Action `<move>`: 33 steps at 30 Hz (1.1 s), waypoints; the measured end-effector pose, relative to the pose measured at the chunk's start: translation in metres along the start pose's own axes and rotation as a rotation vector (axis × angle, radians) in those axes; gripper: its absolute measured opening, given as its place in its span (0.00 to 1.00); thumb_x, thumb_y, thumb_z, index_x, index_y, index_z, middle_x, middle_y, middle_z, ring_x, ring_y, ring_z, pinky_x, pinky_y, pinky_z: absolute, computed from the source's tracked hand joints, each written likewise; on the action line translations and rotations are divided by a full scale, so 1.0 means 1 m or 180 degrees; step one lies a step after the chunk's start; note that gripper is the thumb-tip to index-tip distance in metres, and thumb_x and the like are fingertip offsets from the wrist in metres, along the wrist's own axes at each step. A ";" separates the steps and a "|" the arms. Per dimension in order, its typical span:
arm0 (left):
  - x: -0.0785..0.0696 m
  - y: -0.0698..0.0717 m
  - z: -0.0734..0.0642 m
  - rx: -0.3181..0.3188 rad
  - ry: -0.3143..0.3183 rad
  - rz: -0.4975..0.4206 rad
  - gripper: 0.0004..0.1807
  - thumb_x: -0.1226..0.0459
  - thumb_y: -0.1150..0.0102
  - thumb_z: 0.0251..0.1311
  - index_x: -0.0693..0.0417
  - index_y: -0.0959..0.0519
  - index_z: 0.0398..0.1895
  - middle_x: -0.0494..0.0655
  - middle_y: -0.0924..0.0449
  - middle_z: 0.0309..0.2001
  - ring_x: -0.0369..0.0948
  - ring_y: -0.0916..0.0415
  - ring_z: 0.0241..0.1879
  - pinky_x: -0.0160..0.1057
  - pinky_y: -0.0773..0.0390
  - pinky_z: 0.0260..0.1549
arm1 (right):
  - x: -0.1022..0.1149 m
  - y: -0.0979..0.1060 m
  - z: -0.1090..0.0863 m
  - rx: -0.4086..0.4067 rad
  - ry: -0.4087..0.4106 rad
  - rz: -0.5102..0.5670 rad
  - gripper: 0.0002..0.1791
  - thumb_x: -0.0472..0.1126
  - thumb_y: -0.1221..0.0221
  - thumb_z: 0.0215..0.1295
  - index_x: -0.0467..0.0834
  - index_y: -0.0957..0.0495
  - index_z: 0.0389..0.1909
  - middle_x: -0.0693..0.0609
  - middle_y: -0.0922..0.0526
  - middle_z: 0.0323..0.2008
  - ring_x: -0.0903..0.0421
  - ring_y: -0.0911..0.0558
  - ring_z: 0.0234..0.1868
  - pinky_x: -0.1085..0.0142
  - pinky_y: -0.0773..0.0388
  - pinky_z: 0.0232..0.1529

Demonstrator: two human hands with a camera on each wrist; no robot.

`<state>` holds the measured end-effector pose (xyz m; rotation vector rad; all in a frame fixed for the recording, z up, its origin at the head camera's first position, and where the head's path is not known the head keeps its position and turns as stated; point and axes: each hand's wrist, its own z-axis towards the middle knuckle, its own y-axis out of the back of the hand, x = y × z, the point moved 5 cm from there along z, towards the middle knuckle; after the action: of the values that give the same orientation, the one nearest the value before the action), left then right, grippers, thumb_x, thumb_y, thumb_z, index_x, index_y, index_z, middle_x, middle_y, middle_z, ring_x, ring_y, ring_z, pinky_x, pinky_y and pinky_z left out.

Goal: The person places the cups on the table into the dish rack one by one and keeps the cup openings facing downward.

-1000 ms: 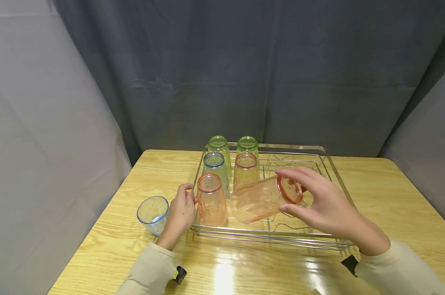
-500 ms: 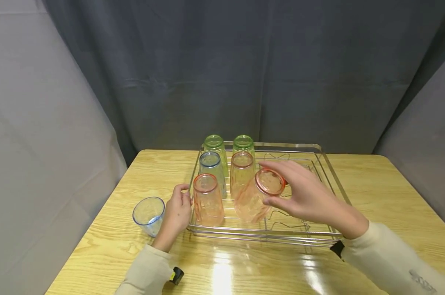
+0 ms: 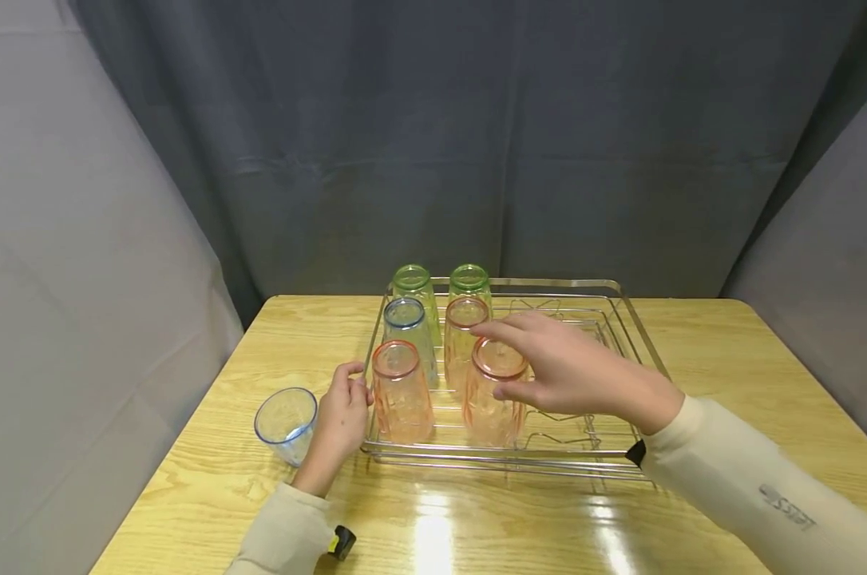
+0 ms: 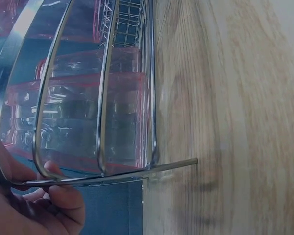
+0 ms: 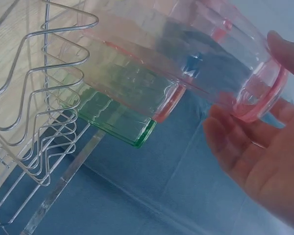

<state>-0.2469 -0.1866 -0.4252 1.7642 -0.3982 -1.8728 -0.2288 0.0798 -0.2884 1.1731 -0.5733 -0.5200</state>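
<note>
My right hand (image 3: pixel 570 367) holds an orange-pink glass (image 3: pixel 492 419) by its base, thumb on one side and fingers on the other. The glass stands mouth down in the front of the wire dish rack (image 3: pixel 577 456), nearly upright. In the right wrist view, the thumb and fingers curve around the base of this pink glass (image 5: pixel 206 63). My left hand (image 3: pixel 342 417) grips the left side of the rack, its fingers curled on the metal wire (image 4: pixel 88 180) in the left wrist view. Just right of that hand, another orange-pink glass (image 3: pixel 403 407) stands upside down.
Behind stand a blue glass (image 3: pixel 408 335), a reddish glass (image 3: pixel 462 351) and two green glasses (image 3: pixel 413 281), all mouth down in the rack. A blue-rimmed glass (image 3: pixel 287 419) stands mouth up on the wooden table (image 3: pixel 203 479) beside my left forearm. A dark curtain (image 3: pixel 433 160) hangs behind.
The pink glass in my right hand has swung from lying tilted to nearly upright, mouth down, and my right hand has moved left with it. My left hand stays on the rack.
</note>
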 end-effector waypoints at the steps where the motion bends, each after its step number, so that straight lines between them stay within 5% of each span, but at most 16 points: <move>1: 0.001 0.000 0.000 0.0000 0.0002 -0.0012 0.19 0.64 0.64 0.77 0.60 0.34 0.65 0.52 0.23 0.33 0.37 0.36 0.21 0.32 0.34 0.19 | 0.001 -0.001 0.001 0.0017 0.0025 -0.0019 0.36 0.49 0.29 0.57 0.47 0.28 0.66 0.48 0.20 0.60 0.45 0.22 0.62 0.46 0.23 0.59; 33: 0.003 0.002 0.000 -0.0016 -0.0010 -0.0143 0.18 0.64 0.63 0.76 0.59 0.32 0.63 0.51 0.23 0.32 0.37 0.36 0.20 0.31 0.35 0.19 | -0.002 -0.038 0.032 0.0486 -0.0006 -0.0006 0.35 0.44 0.29 0.55 0.42 0.28 0.65 0.41 0.23 0.64 0.41 0.20 0.59 0.46 0.21 0.57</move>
<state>-0.2464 -0.1902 -0.4262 1.7809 -0.3574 -1.9060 -0.2547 0.0472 -0.3163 1.3180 -0.6220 -0.4854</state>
